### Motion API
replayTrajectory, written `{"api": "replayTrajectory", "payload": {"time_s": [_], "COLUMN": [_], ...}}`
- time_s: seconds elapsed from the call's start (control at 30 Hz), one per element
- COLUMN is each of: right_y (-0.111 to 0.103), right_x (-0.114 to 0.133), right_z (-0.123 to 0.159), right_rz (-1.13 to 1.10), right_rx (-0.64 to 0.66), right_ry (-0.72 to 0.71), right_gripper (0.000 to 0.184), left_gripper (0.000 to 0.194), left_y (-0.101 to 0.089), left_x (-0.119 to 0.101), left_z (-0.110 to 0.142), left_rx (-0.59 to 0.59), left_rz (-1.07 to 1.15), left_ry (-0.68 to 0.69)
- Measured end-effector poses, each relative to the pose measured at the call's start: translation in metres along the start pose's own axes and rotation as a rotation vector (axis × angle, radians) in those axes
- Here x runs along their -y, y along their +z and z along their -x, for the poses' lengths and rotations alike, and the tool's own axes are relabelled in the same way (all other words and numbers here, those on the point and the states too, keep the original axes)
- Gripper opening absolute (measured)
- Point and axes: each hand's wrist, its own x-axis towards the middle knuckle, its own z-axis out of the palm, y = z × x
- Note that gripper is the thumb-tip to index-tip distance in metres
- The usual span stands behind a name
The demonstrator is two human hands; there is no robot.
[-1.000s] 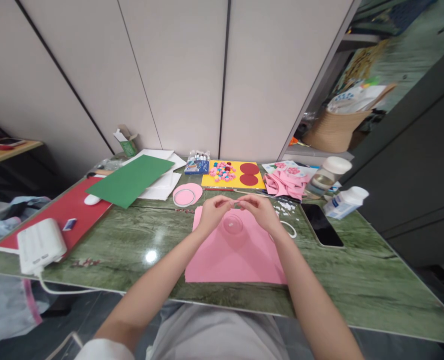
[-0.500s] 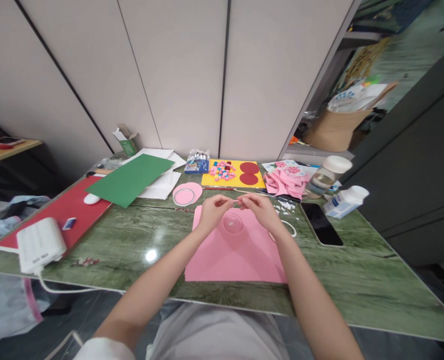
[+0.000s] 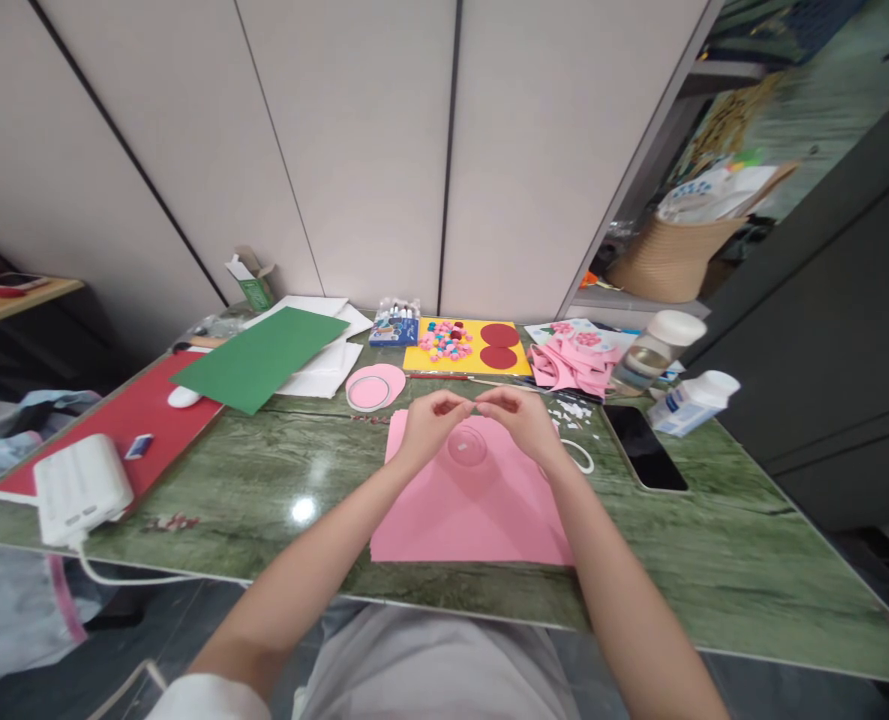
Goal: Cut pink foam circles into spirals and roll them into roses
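My left hand (image 3: 435, 422) and my right hand (image 3: 520, 418) meet fingertip to fingertip above the far edge of a stack of pink sheets (image 3: 470, 520). Both are closed in a pinch. Whatever lies between the fingertips is too small to make out. Just below them, a clear round disc (image 3: 466, 448) with a small pale square rests on the top sheet. Partly behind my right wrist, a white ring (image 3: 583, 458) like a tape roll lies at the sheets' right edge. White paper scraps (image 3: 570, 410) are scattered beyond that ring.
Pink circles with a ring (image 3: 370, 393) lie left of my hands. Behind are yellow paper (image 3: 466, 366) with pompoms and red circles, and pink offcuts (image 3: 573, 364). A phone (image 3: 645, 448) and bottles (image 3: 694, 402) stand right; green paper (image 3: 260, 358) and a power bank (image 3: 82, 490) lie left.
My fingertips have drawn closer together, and the small pinkish bit seen between them earlier is now hardly visible. Everything on the table stays where it was.
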Motion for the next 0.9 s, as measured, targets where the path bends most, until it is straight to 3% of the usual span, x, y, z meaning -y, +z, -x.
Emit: {"api": "replayTrajectory", "payload": {"time_s": [0.6,0.9], "right_y": [-0.004,-0.016], "right_x": [0.005,0.008], "right_z": [0.0,0.0], "right_rz": [0.002,-0.026], "right_rx": [0.01,0.106], "right_ry": [0.023,0.05], "right_gripper": [0.022,0.028], "left_gripper": [0.017,0.018], "left_y": [0.0,0.0], "left_x": [-0.005,-0.004], "left_z": [0.001,0.001], "left_rx": [-0.024,-0.033], "left_rz": [0.015,0.026], "left_ry": [-0.02,-0.021]}}
